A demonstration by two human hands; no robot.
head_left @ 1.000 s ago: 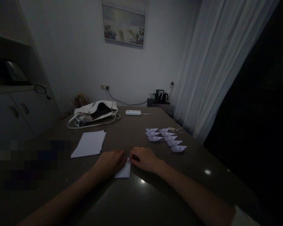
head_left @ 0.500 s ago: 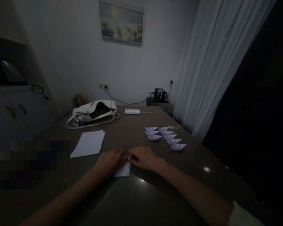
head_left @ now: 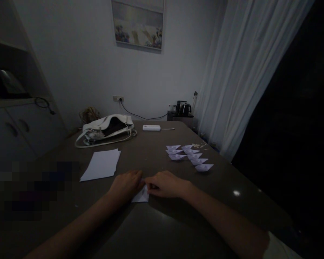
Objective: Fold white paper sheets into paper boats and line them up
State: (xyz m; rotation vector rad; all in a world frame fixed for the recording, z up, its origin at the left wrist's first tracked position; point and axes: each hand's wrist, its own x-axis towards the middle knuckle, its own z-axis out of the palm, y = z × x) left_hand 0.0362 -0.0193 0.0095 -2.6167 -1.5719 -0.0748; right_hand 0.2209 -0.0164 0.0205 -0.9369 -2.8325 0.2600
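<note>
Folded paper [head_left: 140,197] on table [head_left: 148,147], partly under left hand [head_left: 126,183]; right hand [head_left: 167,184] at its right side, fingers [head_left: 151,180] curled; cannot tell whether either grips. Paper boats [head_left: 193,157] beyond, rightward.

Head-worn view, looking forward and down, along the table [head_left: 151,147] (wall [head_left: 78,57] straight ahead), from close above.

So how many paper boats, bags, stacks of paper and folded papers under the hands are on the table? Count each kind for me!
Paper boats: 8
White bag: 1
Stack of paper: 1
Folded paper: 1
Total: 11
</note>
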